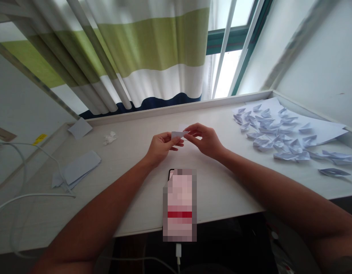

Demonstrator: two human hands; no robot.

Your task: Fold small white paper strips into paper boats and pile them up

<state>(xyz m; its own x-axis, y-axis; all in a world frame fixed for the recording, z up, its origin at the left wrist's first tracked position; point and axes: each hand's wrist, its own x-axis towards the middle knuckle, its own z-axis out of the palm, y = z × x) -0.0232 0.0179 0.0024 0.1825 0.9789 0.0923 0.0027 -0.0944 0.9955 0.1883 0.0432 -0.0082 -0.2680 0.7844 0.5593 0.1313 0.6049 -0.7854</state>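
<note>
Above the middle of the white table, a small folded piece of paper [178, 134] is held between my two hands. My left hand [161, 146] pinches its left part between thumb and fingers. At its right tip, the thumb and fingers of my right hand [203, 139] close on the paper. Another pale sheet [183, 127] shows partly behind my hands, mostly hidden. Many small folded paper boats [267, 123] lie massed to the right of my right arm, some on larger white sheets [330, 127].
A phone [180, 205], blurred out, lies at the front edge with a charging cable [178, 251] plugged in. Stacked paper [81, 167], a loose sheet [80, 128], crumpled paper [110, 137] and white cables [36, 196] are at left. A raised rim [176, 110] borders the table's back.
</note>
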